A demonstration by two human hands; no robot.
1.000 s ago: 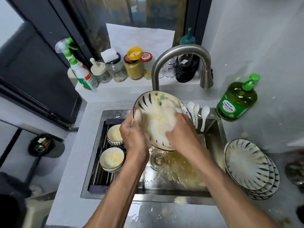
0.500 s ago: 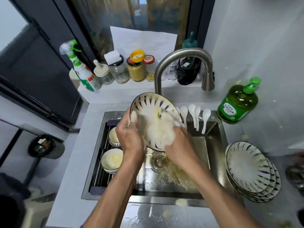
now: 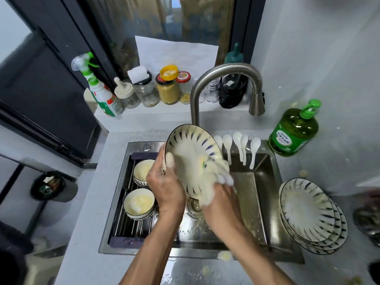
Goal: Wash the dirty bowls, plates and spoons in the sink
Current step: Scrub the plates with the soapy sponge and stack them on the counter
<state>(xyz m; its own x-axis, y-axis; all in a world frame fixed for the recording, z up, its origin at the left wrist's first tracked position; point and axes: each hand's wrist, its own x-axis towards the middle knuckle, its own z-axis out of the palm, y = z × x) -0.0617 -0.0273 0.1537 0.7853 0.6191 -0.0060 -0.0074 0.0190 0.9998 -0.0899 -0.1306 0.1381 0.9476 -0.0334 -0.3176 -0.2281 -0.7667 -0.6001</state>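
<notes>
Two hands meet over the steel sink (image 3: 265,204) in the head view: the left hand (image 3: 164,188) grips the rim of a tilted striped plate (image 3: 191,149), thumb on its face, while the right hand (image 3: 221,200), fingers curled and thick with foam, presses a sudsy sponge (image 3: 207,167) against the plate's inside. Left of them, two soapy bowls (image 3: 139,200) sit on a slatted rack (image 3: 131,225) laid across the sink. White spoons (image 3: 238,145) lean in a row on the back edge, under the curved faucet (image 3: 226,75). On the pale desk (image 3: 86,223) to the right lies a stack of striped plates (image 3: 308,212), with a green soap bottle (image 3: 294,132) behind it (pump top). A ledge (image 3: 156,116) below the dark window (image 3: 156,23) carries jars (image 3: 167,89) and a spray bottle (image 3: 98,89). Foam flecks dot the desk's near edge.
</notes>
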